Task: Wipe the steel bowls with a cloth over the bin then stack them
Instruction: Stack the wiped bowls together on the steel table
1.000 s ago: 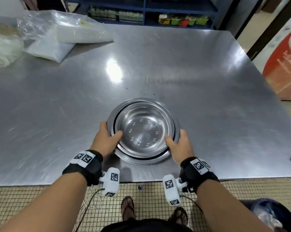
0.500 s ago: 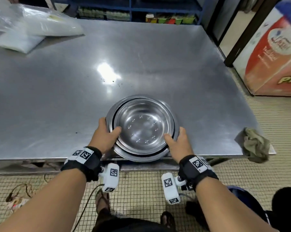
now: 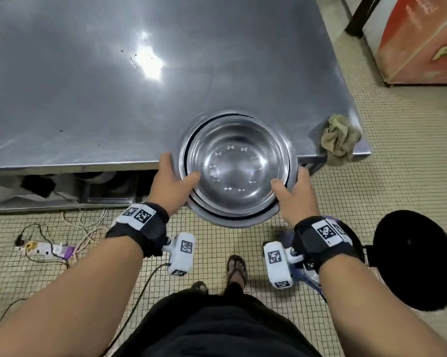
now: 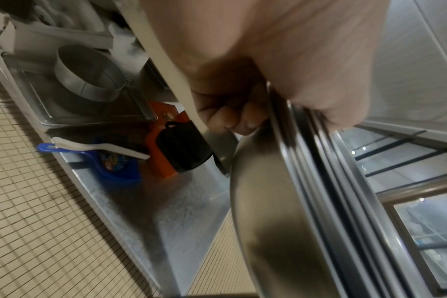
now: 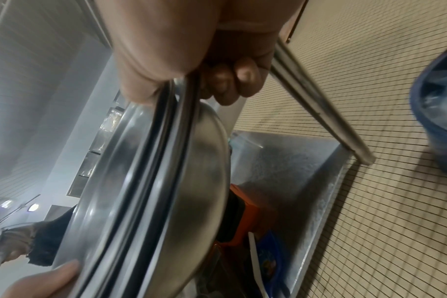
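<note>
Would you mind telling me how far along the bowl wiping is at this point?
Done: nothing looks wiped yet. The cloth lies untouched at the table's corner. In hand: the left hand and right hand grip the nested bowls by the rims, held partly past the table edge. Left: wiping each bowl over the bin, then restacking.

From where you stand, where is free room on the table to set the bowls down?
The steel table shows bare surface left of and behind the stack of bowls, gripped by the left hand and right hand. The near right corner is crowded: the cloth lies there.
</note>
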### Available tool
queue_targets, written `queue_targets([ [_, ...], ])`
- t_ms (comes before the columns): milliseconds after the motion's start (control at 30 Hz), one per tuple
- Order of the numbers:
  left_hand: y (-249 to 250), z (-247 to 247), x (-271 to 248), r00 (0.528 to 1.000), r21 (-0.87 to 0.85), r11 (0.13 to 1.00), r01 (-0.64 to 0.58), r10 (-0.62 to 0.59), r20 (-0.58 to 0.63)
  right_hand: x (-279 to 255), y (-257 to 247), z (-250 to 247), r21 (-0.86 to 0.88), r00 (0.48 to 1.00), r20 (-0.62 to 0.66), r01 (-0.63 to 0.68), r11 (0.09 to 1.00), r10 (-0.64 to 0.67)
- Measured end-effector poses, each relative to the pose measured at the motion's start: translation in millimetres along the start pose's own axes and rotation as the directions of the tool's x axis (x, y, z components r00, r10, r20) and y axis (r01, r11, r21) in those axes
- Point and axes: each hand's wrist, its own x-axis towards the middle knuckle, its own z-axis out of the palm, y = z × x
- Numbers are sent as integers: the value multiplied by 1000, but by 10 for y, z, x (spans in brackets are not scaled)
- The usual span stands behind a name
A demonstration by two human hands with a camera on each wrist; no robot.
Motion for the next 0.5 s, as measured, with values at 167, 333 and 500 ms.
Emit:
queue_targets([
  [167,-416,160,-384,998,18,999,-29,28,48,-477,505,-47,34,999,-37,-21,999,22],
  [333,-1058,349,-620,988,61,996,71,-79,135,-795,1147,89,-34,995,-17,-102,994,101],
  [500,-1494,659,-491,970,117,974,193,-207,129,-619,1725,272,-78,974,45,-219,973,223],
])
